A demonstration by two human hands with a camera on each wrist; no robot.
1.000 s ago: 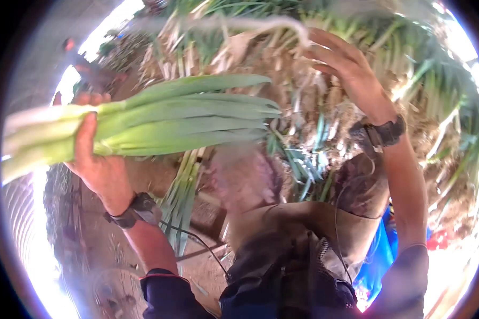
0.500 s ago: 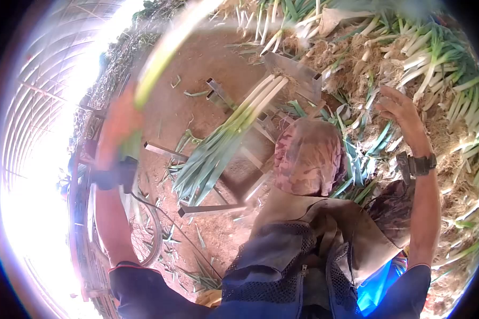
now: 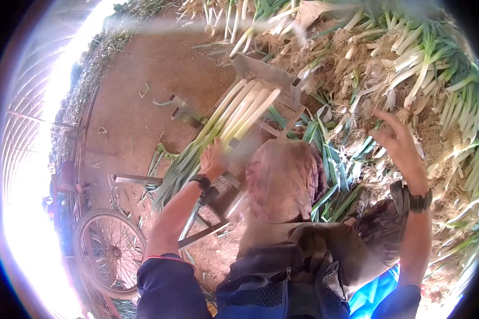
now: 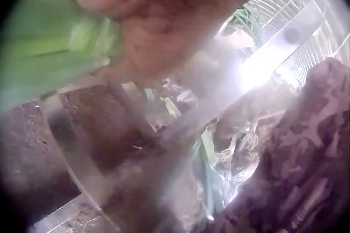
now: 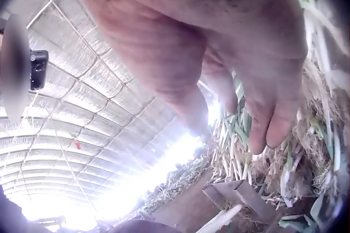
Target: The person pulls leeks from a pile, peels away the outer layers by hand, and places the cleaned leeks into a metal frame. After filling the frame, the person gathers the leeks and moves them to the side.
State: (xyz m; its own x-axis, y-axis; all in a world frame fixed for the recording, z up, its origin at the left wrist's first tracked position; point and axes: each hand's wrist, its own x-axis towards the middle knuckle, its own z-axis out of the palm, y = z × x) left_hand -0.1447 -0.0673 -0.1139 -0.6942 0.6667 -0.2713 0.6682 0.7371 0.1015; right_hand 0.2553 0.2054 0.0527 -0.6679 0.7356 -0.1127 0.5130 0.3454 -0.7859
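A bundle of large green onions [image 3: 250, 106] lies slantwise on a low metal stand [image 3: 261, 72], white ends against its upright plate and green leaves toward the left. My left hand [image 3: 213, 159] grips onions of this bundle near the middle, where white turns green. The left wrist view shows thick green stems [image 4: 49, 52] beside the thumb; most fingers are hidden there. Over the heap of rooted onions [image 3: 367, 64] my right hand [image 3: 402, 149] is raised, holding nothing, its fingers apart and loosely bent.
Cut green leaves [image 3: 330, 165] lie between the stand and the heap. My knee in camouflage cloth [image 3: 282, 181] is close beside the stand. A spoked wheel [image 3: 114, 252] stands at lower left. Metal bars [image 3: 138, 179] of the stand jut leftward over bare soil.
My left hand has brought its onions from the upper left down onto the bundle on the stand, which is now thicker. The right hand has moved from the heap's top down toward me.
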